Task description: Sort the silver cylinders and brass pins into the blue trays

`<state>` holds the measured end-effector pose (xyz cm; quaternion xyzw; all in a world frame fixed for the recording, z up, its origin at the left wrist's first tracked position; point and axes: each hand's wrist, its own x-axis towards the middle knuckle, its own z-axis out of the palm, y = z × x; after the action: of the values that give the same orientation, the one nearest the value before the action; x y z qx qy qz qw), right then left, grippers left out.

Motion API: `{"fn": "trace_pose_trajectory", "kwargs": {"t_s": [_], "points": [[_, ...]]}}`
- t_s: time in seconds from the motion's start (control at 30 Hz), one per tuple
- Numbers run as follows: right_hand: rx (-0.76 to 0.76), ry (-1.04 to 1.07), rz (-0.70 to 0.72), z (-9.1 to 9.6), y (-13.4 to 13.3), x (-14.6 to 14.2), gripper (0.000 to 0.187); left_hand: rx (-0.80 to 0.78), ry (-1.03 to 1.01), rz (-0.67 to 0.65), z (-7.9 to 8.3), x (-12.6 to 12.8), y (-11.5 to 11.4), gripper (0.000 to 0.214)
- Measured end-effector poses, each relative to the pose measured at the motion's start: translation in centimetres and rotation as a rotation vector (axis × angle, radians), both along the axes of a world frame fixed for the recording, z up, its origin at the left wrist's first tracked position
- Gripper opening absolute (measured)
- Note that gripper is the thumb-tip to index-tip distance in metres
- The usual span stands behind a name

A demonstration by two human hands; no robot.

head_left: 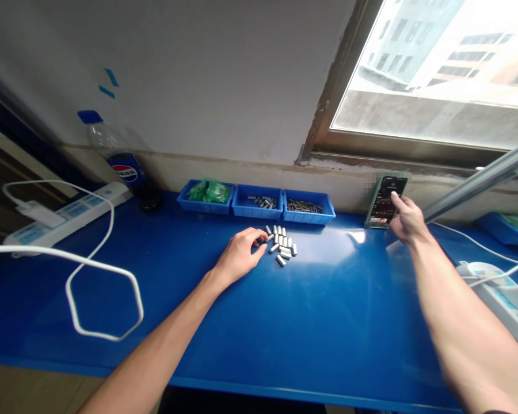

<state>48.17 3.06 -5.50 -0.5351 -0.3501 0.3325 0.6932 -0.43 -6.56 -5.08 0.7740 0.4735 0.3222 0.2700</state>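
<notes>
My left hand [244,253] rests on the blue table with its fingers curled. A short silver metal piece [270,237] sits between its thumb and fingertips at the pile's left edge. Several more such metal pieces [285,249] lie loosely together just right of the hand. Further right, my right hand [408,217] is closed on a smartphone [384,202]. The phone stands tilted near the wall, its dark screen lit, and my thumb lies over the screen's right side. The fingers behind the phone are hidden.
Behind the pile stand three blue bins: one with green plastic packets [209,191], one with metal pieces [262,201], one with screws or pins [304,207]. A cola bottle [127,167], power strip [69,215] and white cable [103,264] are left. A metal bar [479,175] slants at right.
</notes>
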Motion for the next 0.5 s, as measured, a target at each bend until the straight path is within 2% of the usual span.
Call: {"fn": "trace_pose_trajectory", "kwargs": {"t_s": [0.1, 0.23, 0.3, 0.37, 0.43, 0.5], "points": [[-0.028, 0.016, -0.008, 0.2, -0.1, 0.1, 0.051, 0.000, 0.000, -0.001, 0.0, 0.0, 0.0, 0.016], [-0.051, -0.114, -0.048, 1.6, -0.3, 0.9, 0.057, -0.005, -0.002, -0.004, -0.1, 0.0, 0.0, 0.015], [-0.126, -0.325, -0.002, 2.9, -0.4, 1.7, 0.064, -0.003, -0.006, -0.003, -0.2, 0.0, 0.0, 0.015], [-0.244, -0.666, 0.044, 4.4, -0.2, 2.6, 0.066, 0.002, -0.008, -0.003, -0.3, 0.0, 0.1, 0.016], [-0.311, -1.053, 0.007, 5.4, 0.3, 3.4, 0.058, 0.005, -0.008, -0.005, -0.3, 0.0, 0.1, 0.016], [-0.344, -1.282, 0.039, 5.9, 1.0, 3.7, 0.053, 0.002, -0.003, -0.002, -0.3, 0.0, 0.0, 0.016]]}}
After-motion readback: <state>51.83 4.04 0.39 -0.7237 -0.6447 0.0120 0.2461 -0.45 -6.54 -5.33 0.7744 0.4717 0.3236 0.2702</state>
